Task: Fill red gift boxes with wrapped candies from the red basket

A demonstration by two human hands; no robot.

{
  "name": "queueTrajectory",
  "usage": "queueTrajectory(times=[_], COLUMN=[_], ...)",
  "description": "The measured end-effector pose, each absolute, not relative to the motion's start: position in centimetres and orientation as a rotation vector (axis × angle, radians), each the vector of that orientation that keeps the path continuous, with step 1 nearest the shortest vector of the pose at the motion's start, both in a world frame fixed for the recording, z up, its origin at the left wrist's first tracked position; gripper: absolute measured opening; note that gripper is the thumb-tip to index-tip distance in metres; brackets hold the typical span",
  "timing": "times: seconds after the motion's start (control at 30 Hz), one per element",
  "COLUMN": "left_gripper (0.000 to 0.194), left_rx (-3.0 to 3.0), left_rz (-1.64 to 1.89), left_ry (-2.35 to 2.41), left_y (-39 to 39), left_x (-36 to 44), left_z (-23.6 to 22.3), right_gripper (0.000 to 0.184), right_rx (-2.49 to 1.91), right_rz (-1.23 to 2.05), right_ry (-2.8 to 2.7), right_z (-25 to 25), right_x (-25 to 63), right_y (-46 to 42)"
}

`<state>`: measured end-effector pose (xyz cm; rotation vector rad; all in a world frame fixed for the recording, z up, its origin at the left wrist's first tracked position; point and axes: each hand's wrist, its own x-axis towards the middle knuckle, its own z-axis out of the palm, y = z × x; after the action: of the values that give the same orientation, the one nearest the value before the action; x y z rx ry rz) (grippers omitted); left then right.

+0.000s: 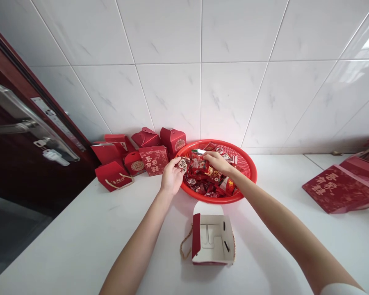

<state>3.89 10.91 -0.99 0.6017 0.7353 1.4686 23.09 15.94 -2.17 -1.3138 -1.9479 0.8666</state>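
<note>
My left hand [171,177], at the left rim of a red plastic basket [249,166], pinches a small wrapped candy [183,164] with dark characters on a pale ground. Over the middle of the basket my right hand [217,161] is closed on a red candy packet [199,162]. Many red wrapped candies [213,176] fill the basket beneath both hands. In front of it stands an open gift box [213,241], red outside and white inside, with a twisted cord handle [186,243] hanging at its left. Nothing lies inside the box.
Several red gift boxes [146,137] cluster by the wall on the left, one with a cord handle [115,176]. A red gift bag [335,188] lies at the right. A dark door [12,164] with keys [53,155] borders the white table [89,241].
</note>
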Motion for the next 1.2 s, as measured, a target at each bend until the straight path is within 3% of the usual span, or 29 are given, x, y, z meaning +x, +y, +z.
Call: queueTrajectory(times=[0.13,0.5,1.2], left_gripper=[0.007,0.022,0.031], left_rx=[0.629,0.834,0.876], left_rz=[1.490,1.427,1.483], left_ry=[0.756,0.721,0.667], left_y=[10.8,10.4,10.4], left_x=[4.1,4.2,4.3], left_z=[-1.0,-1.2,-1.9], right_gripper=[0.030,0.052,0.049], right_rx=[-1.209,-0.847,-0.813], right_rz=[1.076,1.476,1.362], right_ry=[-1.683,-1.513,-1.513], right_z=[-1.8,-0.3,-0.5], right_x=[23.5,23.0,22.9], right_y=[15.9,13.8,13.6])
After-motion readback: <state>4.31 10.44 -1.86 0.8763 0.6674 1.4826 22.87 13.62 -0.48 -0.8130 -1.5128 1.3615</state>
